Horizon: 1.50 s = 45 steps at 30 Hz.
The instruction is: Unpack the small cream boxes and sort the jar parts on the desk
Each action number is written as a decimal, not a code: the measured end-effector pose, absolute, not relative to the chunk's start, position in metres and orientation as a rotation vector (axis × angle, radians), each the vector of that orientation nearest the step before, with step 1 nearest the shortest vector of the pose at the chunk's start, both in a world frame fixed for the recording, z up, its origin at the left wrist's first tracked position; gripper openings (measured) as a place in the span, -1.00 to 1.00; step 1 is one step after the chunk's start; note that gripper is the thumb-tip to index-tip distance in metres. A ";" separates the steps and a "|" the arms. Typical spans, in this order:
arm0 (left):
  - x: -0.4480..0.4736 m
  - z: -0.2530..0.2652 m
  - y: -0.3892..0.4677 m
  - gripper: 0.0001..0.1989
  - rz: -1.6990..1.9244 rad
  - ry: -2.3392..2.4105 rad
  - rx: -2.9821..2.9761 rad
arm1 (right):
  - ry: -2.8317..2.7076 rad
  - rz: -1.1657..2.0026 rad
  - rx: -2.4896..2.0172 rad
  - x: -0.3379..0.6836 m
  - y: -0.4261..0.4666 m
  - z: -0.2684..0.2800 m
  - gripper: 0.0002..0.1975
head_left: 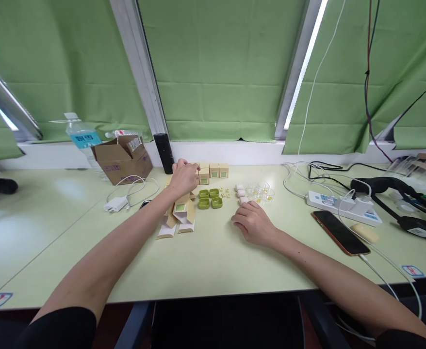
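My left hand [184, 179] reaches over the small cardboard boxes at the back of the table. Its bent fingers close around a small box [198, 179] at the left end of the group, mostly covered by the hand. More small tan boxes [214, 170] with green labels stand beside it. Under my left wrist lie open, unfolded boxes [180, 208] with raised flaps. Several green square trays [204, 203] sit between my hands, with tiny yellow pieces [223, 196] by them. My right hand [253, 223] rests on the table, loosely curled and holding nothing visible, just in front of pale pink blocks [239, 193].
Clear plastic cups [264, 193] with yellow bits stand behind my right hand. Rightward are a power strip [344, 208], a phone [339, 232], cables and a black headset [398, 203]. On the left are a brown carton [125, 162], a bottle [84, 138], a charger [116, 204] and a black cylinder [164, 152].
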<state>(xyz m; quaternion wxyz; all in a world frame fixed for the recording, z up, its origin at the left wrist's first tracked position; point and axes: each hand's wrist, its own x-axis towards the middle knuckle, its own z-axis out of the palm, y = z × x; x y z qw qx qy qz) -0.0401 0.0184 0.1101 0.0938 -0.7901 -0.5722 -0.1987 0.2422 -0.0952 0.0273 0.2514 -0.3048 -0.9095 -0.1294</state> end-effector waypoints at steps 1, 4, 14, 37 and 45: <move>-0.039 0.109 0.027 -0.68 -0.520 -1.702 -2.345 | -2.475 -0.351 -0.813 0.241 -0.097 0.027 -0.86; -0.029 0.104 0.050 -0.58 -0.359 -1.664 -2.360 | -2.470 -0.346 -0.777 0.238 -0.101 0.026 -0.85; -0.002 0.076 0.080 -0.59 -0.209 -1.584 -2.396 | -2.471 -0.335 -0.713 0.237 -0.105 0.026 -0.86; -0.007 0.116 0.051 -0.59 -0.228 -1.447 -2.379 | -2.299 -0.366 -0.745 0.247 -0.097 0.044 -0.86; -0.003 0.132 -0.042 -0.48 -0.347 -0.790 -2.894 | -2.042 -0.166 -0.913 0.260 -0.088 0.079 -0.71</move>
